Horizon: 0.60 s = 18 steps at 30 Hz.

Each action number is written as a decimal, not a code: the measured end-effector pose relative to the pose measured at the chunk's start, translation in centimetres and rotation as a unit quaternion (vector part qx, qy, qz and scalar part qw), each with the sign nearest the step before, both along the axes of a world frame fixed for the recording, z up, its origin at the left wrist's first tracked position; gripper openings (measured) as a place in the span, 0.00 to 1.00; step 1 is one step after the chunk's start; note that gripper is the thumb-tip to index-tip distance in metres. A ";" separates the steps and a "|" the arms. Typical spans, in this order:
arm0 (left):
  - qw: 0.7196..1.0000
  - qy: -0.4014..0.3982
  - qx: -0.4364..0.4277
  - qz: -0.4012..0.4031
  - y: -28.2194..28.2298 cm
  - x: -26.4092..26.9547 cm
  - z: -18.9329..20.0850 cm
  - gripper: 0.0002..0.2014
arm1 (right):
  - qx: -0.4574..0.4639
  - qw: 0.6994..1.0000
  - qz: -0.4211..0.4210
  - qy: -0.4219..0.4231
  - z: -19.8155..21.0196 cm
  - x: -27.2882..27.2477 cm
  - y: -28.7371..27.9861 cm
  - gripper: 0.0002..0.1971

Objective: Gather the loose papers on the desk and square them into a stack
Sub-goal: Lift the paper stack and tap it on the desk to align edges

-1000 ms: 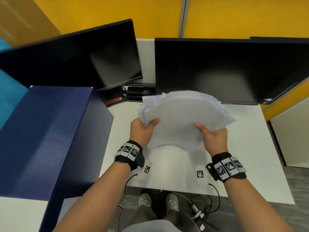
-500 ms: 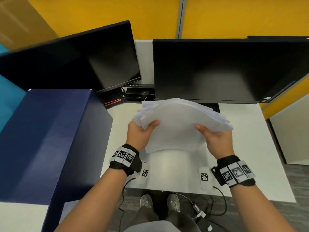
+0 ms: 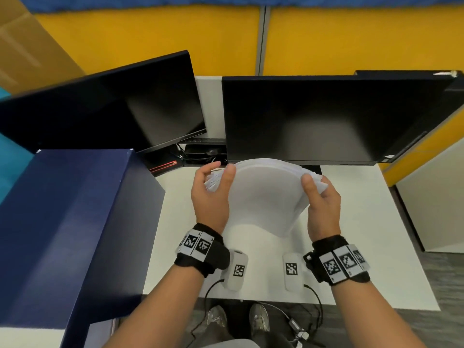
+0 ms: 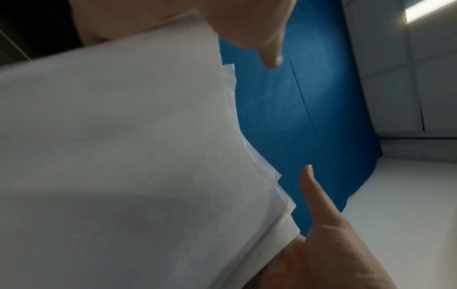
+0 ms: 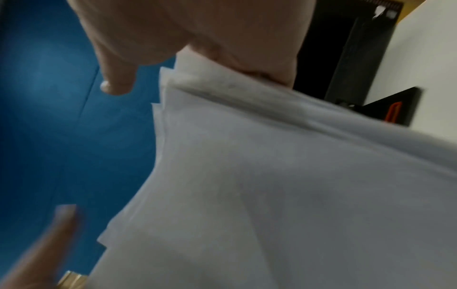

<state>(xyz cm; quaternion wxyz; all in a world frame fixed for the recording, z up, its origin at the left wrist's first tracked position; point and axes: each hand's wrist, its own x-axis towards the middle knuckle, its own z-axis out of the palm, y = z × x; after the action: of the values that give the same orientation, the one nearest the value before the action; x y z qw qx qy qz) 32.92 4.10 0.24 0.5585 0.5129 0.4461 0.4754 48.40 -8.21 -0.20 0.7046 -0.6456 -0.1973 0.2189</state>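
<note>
A bundle of several white papers (image 3: 266, 197) stands bowed and nearly upright over the middle of the white desk (image 3: 364, 222), its sheets unevenly fanned at both sides. My left hand (image 3: 213, 189) holds its left edge, thumb on the near face and fingers loosely extended behind. My right hand (image 3: 322, 199) grips the right edge the same way. In the left wrist view the papers (image 4: 123, 146) sit in the crook of the hand (image 4: 291, 117). The right wrist view shows the papers (image 5: 272, 185) offset at their edges, thumb above.
Two dark monitors (image 3: 313, 116) (image 3: 105, 106) stand right behind the papers. A tall dark blue box (image 3: 62, 222) borders the desk on the left. Two small white marker-tagged devices (image 3: 238, 270) (image 3: 292, 270) with cables lie at the front edge.
Both hands have slid up the sides of the bundle towards its top corners. The papers have tipped from a slanted, lifted position to nearly upright and narrower between the hands.
</note>
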 end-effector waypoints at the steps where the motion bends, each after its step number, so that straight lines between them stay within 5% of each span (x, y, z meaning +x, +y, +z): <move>1: 1.000 0.004 -0.015 0.022 0.3 0.5 0.3 0.19 | -0.006 1.000 -0.025 0.002 0.3 0.1 0.5 0.13; 6: 0.999 0.015 -0.002 0.039 1.7 0.7 0.8 0.10 | -0.035 0.994 -0.100 0.010 1.0 0.6 2.2 0.14; 13: 0.997 0.056 0.046 0.009 1.8 0.4 1.0 0.12 | -0.069 0.986 -0.146 -0.049 1.6 0.7 3.5 0.16; 18: 0.983 0.037 0.034 -0.179 3.9 -2.9 -1.9 0.38 | -0.044 0.995 0.066 -0.059 -1.9 3.2 0.1 0.32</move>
<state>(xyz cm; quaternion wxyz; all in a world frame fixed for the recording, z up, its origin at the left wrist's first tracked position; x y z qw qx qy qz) 29.98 7.96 -1.68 0.6000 0.6201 0.3510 0.3636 51.56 -8.12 -2.11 0.6467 -0.6730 -0.2708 0.2355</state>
